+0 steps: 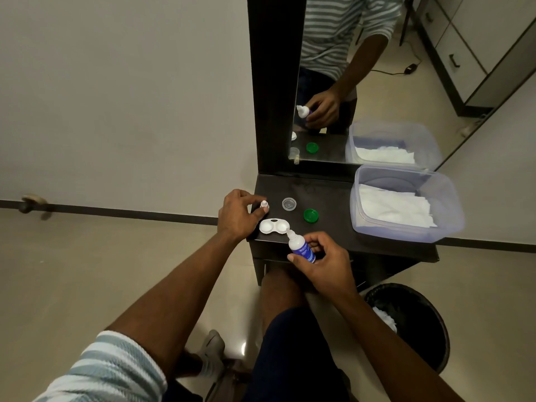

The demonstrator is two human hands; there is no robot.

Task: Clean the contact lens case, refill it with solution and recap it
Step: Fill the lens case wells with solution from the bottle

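The white contact lens case (273,226) lies open on the dark table (327,192), both wells uncapped. My right hand (324,262) grips a small solution bottle (301,246) with a blue label, tilted so its white nozzle points at the case's right well. My left hand (237,216) rests at the table's left edge with its fingertips on a small white bottle cap (264,205). A clear lens-case cap (289,204) and a green lens-case cap (311,215) lie on the table beyond the case.
A clear plastic tub (406,230) holding white tissues stands on the table's right side. A mirror (362,82) rises behind the table. A black waste bin (412,323) with crumpled tissue stands on the floor at the right.
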